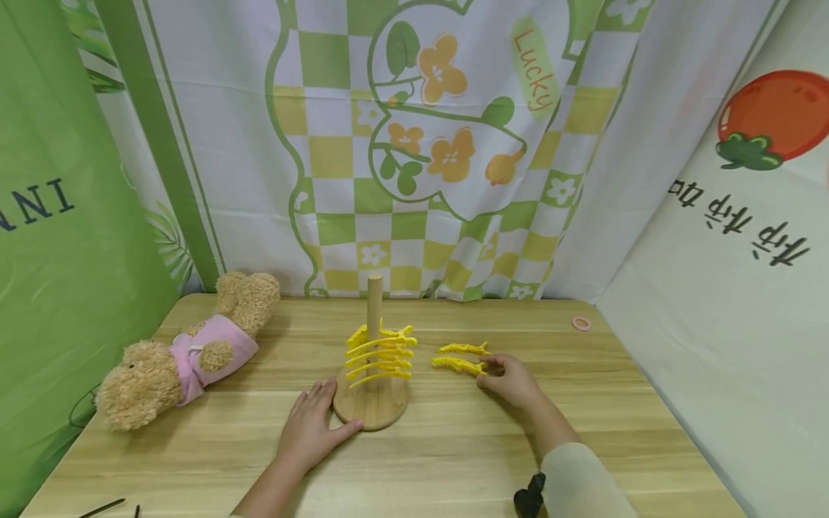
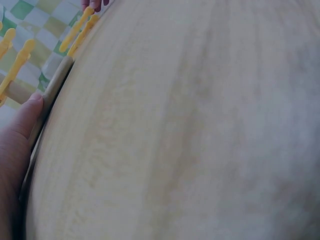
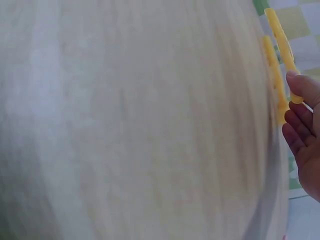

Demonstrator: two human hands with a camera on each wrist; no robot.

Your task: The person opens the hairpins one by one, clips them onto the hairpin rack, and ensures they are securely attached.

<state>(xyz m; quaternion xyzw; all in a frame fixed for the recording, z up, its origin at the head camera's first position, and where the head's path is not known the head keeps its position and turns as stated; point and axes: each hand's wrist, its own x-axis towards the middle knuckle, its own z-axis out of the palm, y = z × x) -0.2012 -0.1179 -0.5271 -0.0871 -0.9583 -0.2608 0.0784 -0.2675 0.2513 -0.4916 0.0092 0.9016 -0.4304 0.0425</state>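
Curtained corner, wooden table (image 1: pixel 453 460), stand (image 1: pixel 372 399) with clips (image 1: pixel 381 354) stacked on its peg.
Best done by bracing the stand's base flat while lifting one loose clip (image 1: pixel 458 365) by its near end, tines level. Left hand (image 1: pixel 311 430) spread open, palm down, thumb against the base rim. Right hand (image 1: pixel 512 379) lightly curled, fingertips (image 3: pixel 295 87) pinching the nearer of two clips lying right of the stand. Teddy (image 1: pixel 181 352) lying far left; pink ring (image 1: pixel 581 323) far right.

Three views of one tabletop (image 1: pixel 453 460)

Head camera looks down from the near edge; wrist cameras skim close, sharing yellow clips (image 1: pixel 461 357).
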